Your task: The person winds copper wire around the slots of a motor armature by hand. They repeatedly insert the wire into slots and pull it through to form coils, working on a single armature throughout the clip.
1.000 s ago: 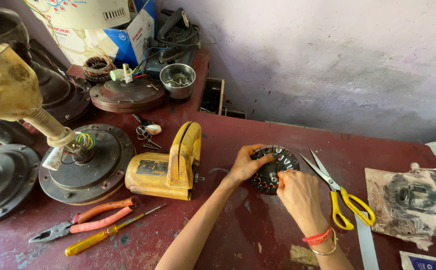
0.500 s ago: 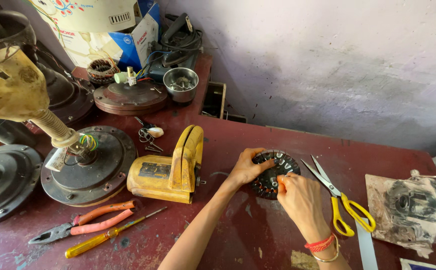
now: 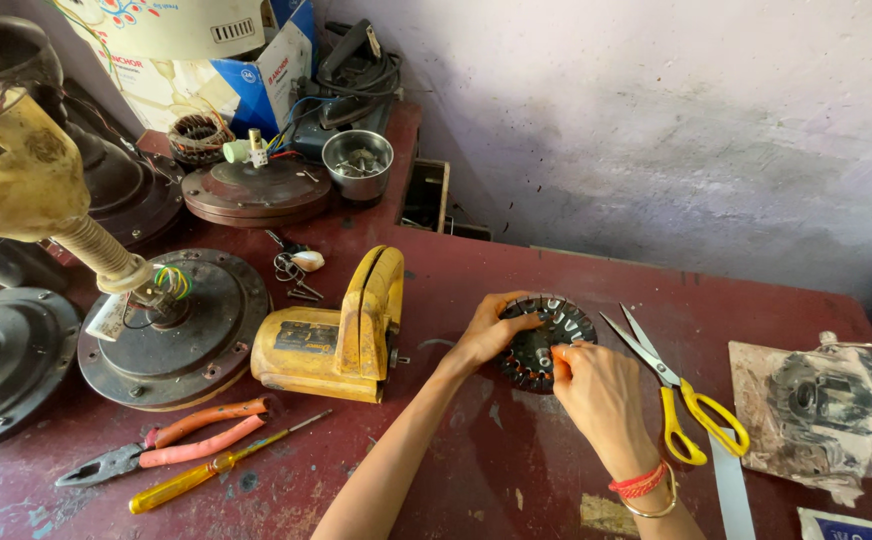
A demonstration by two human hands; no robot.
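A worn dark-red workbench [image 3: 516, 470] stands against a stained pale wall. Near its middle lies a round slotted stator core [image 3: 546, 340], flat on the surface. The left hand [image 3: 491, 335] grips its left rim, fingers curled over the edge; the right hand [image 3: 601, 395] pinches its near-right edge. Yellow-handled scissors [image 3: 671, 385] lie just right of it, a yellow power tool [image 3: 341, 335] to its left, and orange pliers [image 3: 171, 450] further left, nearer.

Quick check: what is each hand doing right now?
Left hand: fingers resting on the slotted round stator core.
Right hand: fingers pinched at the core's near edge.
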